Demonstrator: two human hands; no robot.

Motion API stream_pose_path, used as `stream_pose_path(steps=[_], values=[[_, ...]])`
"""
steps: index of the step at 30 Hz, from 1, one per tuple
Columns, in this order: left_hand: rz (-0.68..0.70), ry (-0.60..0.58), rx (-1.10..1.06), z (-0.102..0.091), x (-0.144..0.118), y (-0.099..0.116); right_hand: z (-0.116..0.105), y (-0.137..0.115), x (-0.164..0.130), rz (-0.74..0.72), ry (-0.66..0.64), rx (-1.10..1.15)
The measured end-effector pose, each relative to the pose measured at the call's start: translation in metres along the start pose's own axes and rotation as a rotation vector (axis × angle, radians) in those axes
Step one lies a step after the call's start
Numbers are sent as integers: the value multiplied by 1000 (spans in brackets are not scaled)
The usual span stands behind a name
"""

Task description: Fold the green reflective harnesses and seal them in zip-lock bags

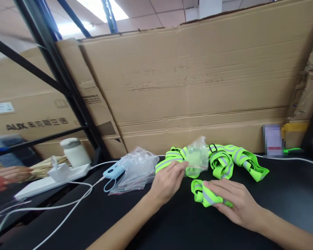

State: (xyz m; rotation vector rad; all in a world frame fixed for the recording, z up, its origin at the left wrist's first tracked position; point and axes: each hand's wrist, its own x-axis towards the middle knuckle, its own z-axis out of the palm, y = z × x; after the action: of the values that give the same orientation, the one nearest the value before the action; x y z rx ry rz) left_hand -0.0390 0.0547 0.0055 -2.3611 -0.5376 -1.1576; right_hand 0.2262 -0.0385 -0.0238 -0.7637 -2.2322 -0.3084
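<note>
A large sheet of corrugated cardboard (198,80) stands along the far edge of the black table (289,201), leaning back, with more cardboard boxes (28,111) behind a dark metal rack (65,83) past the table's far left corner. A pile of neon green reflective straps (232,161) with grey stripes lies near the far edge, a little right of the middle. Left of it, near the same edge, lies a heap of clear plastic bags (138,168), partly covering a light blue device (113,171) with a white cable (67,211) that runs off toward the near left corner. A white power strip (41,182) sits at the left edge with a white plug on it, and a white jar (74,152) stands just behind it.

The right hand (237,201) lies flat on a folded green strap (205,194) toward the middle of the table, nearer than the pile; its fingers are held together and press the strap down onto the surface. The left hand (168,182) is raised just beside it, thumb and fingertips pinching the lower edge of a small clear bag (198,156), which stands up in front of the strap pile. A blurred label (273,140) stands against the cardboard at the far right.
</note>
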Motion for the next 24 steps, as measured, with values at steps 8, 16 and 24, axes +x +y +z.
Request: stream_pose_path(steps=[8, 16, 24], values=[[64, -181, -220, 22, -17, 25, -6, -4, 1, -32, -9, 0], [1, -235, -272, 21, -17, 28, -6, -4, 1, -6, -11, 7], [11, -233, -170, 17, -14, 25, -9, -4, 4, -11, -12, 1]])
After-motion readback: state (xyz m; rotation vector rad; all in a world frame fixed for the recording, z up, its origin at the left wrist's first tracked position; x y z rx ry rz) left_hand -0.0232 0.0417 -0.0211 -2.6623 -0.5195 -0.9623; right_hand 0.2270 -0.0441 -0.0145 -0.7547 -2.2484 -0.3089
